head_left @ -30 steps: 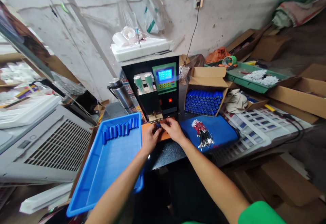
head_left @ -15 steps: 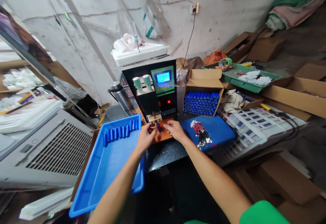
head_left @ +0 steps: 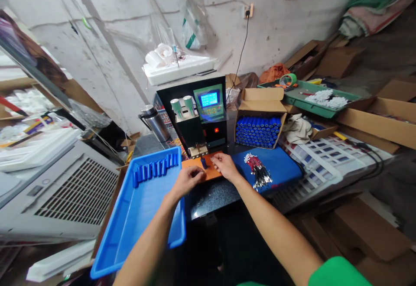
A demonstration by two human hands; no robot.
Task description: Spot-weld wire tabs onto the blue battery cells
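Note:
A blue cylindrical battery cell (head_left: 203,163) stands on the orange plate (head_left: 212,173), below the electrode tips of a black spot welder (head_left: 191,132) with a lit screen. To the left of the cell and nearer me is my left hand (head_left: 187,179), fingers curled and thumb towards the index finger; anything between them is too small to name. My right hand (head_left: 225,166) pinches just right of the cell, apart from it as far as I can see. What its fingertips hold, if anything, I cannot make out.
On the left, a blue tray (head_left: 151,210) holds a row of blue cells (head_left: 156,168). Red and black wire leads (head_left: 258,171) lie on a blue pad (head_left: 284,164). Behind it stands a carton (head_left: 262,94) packed with blue cells. A steel flask (head_left: 158,123) is beside the welder.
My left hand has drawn back from beside the cell, towards me, and its fingers are more curled. The right hand stays nearly in place, and the cell still stands on the plate.

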